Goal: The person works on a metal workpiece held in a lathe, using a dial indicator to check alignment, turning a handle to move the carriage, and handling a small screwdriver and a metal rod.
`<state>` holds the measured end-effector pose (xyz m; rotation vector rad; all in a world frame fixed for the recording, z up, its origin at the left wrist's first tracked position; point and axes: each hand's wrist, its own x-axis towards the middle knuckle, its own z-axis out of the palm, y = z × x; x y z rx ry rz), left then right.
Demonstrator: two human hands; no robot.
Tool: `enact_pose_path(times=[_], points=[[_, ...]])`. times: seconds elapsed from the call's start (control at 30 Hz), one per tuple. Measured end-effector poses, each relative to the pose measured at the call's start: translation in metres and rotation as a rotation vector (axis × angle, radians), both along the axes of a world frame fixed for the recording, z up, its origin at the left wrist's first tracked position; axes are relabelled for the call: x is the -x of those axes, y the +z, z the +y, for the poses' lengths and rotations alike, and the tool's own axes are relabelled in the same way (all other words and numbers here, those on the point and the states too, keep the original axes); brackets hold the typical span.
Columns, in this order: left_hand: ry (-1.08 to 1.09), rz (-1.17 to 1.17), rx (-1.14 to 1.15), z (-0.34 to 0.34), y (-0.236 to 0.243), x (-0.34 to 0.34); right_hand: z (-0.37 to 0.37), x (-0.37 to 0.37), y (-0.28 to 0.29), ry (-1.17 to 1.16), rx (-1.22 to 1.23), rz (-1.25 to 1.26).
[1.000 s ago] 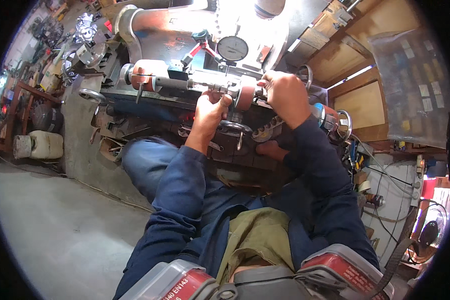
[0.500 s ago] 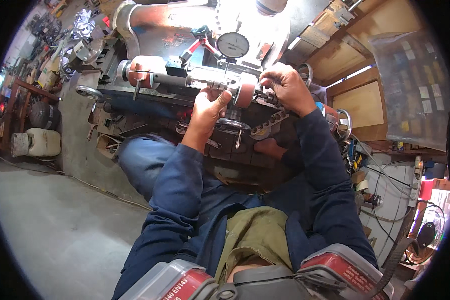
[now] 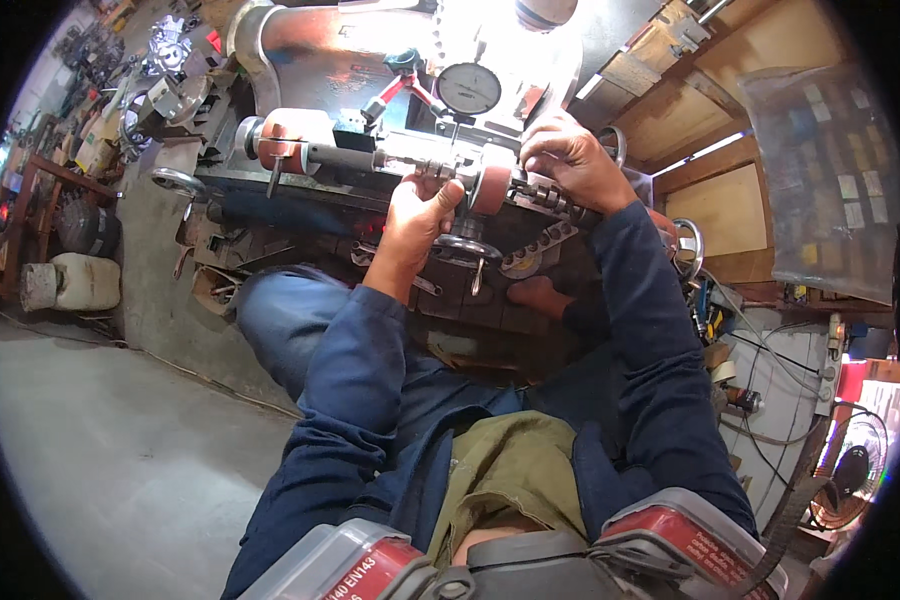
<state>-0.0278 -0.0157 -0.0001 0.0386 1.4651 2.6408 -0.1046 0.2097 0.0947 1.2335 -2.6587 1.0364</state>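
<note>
A bright metal camshaft (image 3: 405,162) lies level across the machine, between an orange-brown holder (image 3: 295,140) on the left and another orange-brown block (image 3: 491,182) on the right. My left hand (image 3: 420,212) grips it from below, the thumb resting near the right block. Just above the shaft stands a round dial gauge (image 3: 468,89) on a jointed red-and-black arm (image 3: 402,88). Beyond the right block, my right hand (image 3: 578,165) is closed with curled fingers; what they hold is hidden behind them. Beneath that hand sits a darker lobed shaft (image 3: 546,196).
Handwheels stand at the front centre (image 3: 467,247), the left (image 3: 179,183) and the right (image 3: 689,250) of the machine. Below the shaft is a spanner (image 3: 426,287). A whitish jug (image 3: 80,283) sits on the floor at left; a fan (image 3: 854,470) stands at far right.
My right hand has turned slightly and its fingers have shifted upward beside the right block, showing more of the darker shaft beneath. My left hand keeps its place on the camshaft.
</note>
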Motion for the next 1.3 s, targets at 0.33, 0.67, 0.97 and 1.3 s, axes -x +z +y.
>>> enact_pose_path(times=[0.33,0.67,0.97,1.3], points=[[0.052,-0.020,0.069,0.001,-0.008,0.001,-0.011,-0.020,0.002,-0.255,-0.043,-0.040],[0.063,-0.052,0.074,0.002,-0.008,0.001,-0.028,-0.035,-0.002,-0.454,-0.227,0.155],[0.071,-0.035,0.056,0.003,-0.005,0.001,-0.043,-0.043,-0.001,-0.668,-0.281,0.168],[0.051,-0.008,0.003,0.003,-0.012,0.003,-0.013,-0.042,0.016,-0.594,0.134,0.319]])
